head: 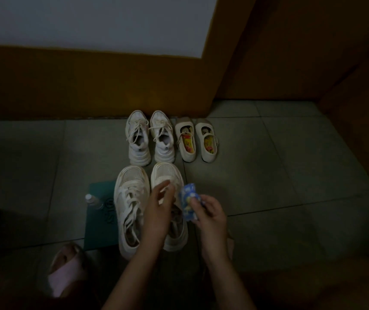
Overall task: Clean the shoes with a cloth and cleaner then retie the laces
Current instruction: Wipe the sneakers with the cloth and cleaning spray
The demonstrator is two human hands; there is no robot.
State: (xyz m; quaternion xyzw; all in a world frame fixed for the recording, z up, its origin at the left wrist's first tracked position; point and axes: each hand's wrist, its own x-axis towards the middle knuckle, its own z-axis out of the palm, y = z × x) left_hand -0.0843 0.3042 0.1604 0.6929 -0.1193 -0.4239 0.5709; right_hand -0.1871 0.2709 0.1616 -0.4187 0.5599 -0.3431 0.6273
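Both hands reach forward over the nearest pair of shoes on the tiled floor [268,175]. The right hand [210,211] pinches a small blue packet [188,202] between thumb and fingers, holding it just right of the shoes. The left hand [158,206] hovers with fingers loosely spread and holding nothing, directly above the right-side large sneaker [167,177], covering most of its lacing. Just left of that hand sits the left-side large sneaker [129,209], its white laces loose and showing. Beside that shoe lies a green mat [99,222] with a small clear bottle [92,201] resting on its far left corner. A foot in a pink slipper [64,271] shows at lower left. Farther off, against the brown wall base, stand a smaller pair of white lace-up sneakers [148,137] and, to their right, a pair of white strap shoes [197,139] with colourful insoles.
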